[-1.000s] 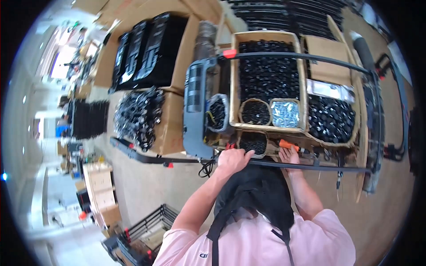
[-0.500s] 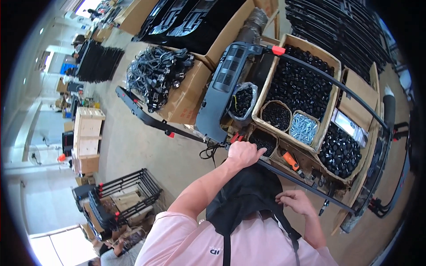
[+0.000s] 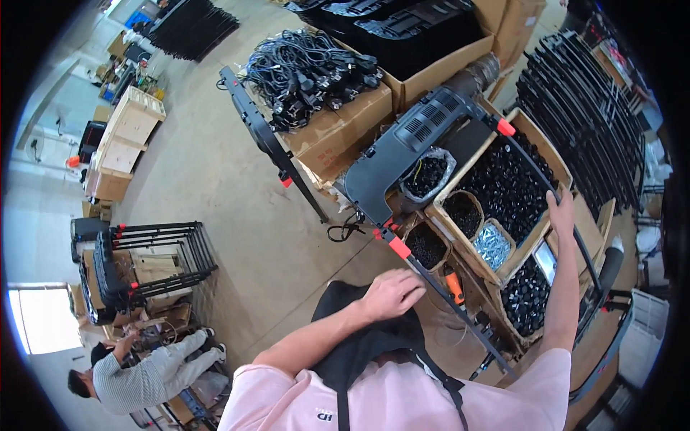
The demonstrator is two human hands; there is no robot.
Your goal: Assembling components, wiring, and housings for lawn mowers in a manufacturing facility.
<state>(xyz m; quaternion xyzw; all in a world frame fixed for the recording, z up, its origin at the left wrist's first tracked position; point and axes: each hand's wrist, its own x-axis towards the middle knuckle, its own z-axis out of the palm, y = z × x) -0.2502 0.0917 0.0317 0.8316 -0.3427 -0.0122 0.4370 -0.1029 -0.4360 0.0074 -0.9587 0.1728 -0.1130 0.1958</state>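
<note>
Dark far rail (image 3: 533, 162) slants down-right, meeting right hand (image 3: 563, 210), clasp unclear; left hand (image 3: 394, 294), loosely curled, empty, beside near rail (image 3: 460, 312).

At the near corner of the tray (image 3: 466, 253), screws (image 3: 493, 244) are gleaming like bare metal; toward its far edge, caps (image 3: 514, 176) are shining like glossy plastic. The tray is looking like matt cardboard. The bar (image 3: 532, 158) is showing a smooth satin finish, the hood (image 3: 402, 147) matt plastic, the apron (image 3: 359, 316) dull cloth, the crate (image 3: 133, 129) bare wood.

Carton (image 3: 466, 250) opens upward (black rail (image 3: 532, 161) crosses above).
</note>
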